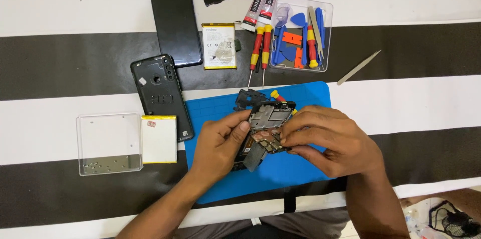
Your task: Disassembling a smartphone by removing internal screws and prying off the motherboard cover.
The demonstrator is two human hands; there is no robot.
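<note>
The left hand (218,144) cradles a black, opened smartphone frame with its circuit boards exposed (265,129), fingers (244,125) curled shut around its left edge, thumb pressed on the metal shielding. The right hand (328,141) comes in from the other side, its fingertips pinched together on a small part at the frame's lower right edge (what exactly they nip is too small to tell). The frame is held tilted just above a blue rectangular silicone work mat (300,169), which lies on a table covered in a black-and-white striped cloth (75,44).

Behind the mat lie a black plastic back cover with camera openings (161,94), a white-labelled flat battery (219,46) and a dark glossy phone screen panel (175,24). To the left, a clear square plastic box holding tiny screws (109,144) sits beside a yellow-edged white pouch battery (159,139). A clear tray of blue and orange prying tools (300,36) stands further back, with red-and-yellow screwdrivers (260,49) just beside it.

Judging by the grip, this work goes best with the left hand holding the frame steady and low over the mat, so anything loosened drops onto it, and with light, even pressure from the right fingertips.
</note>
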